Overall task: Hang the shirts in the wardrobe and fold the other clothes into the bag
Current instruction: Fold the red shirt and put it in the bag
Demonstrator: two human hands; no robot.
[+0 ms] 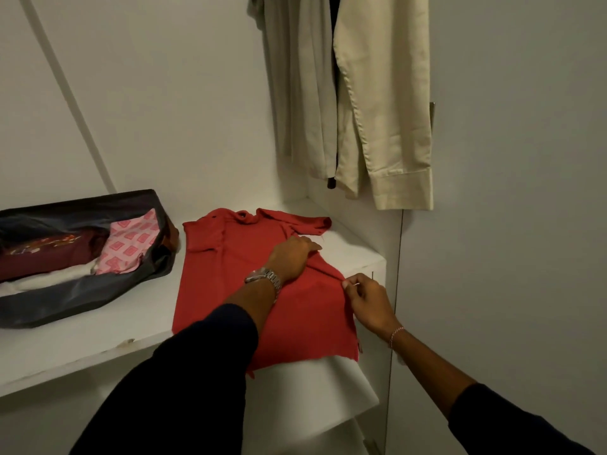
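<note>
Item: red knitted short-sleeved top point(230, 284), soft cloth, laid flat on the white wardrobe shelf point(98, 339), collar toward the back wall, hem overhanging the front edge. One sleeve already lies turned in over the body on the left side; the other sleeve spreads toward the back right corner.

Handling, as judged: light, limp, no stiffness of its own; it will sag wherever unsupported and drag on the shelf rather than slide cleanly. Not fragile. The knit looks likely to stretch if pulled by a single point.

Where to take hold: along the side seam and at the shoulder, two points together, so the edge travels over as one line. The hanging hem wants lifting onto the shelf before the lengthwise fold.

Left hand point(290, 257): palm down, fingers together and flat, pressing the middle of the top as an anchor. Steel watch point(264, 279) at the wrist.

Right hand point(368, 302): fingers point(346, 285) pinched shut on the right side edge of the top, raising a small ridge of cloth.

Adjacent: open dark fabric bag point(82, 290) just left of the top, holding a maroon folded garment point(46, 254) and a pink patterned folded cloth point(129, 244). Two pale beige shirts point(377, 110) hang above, well clear.
</note>
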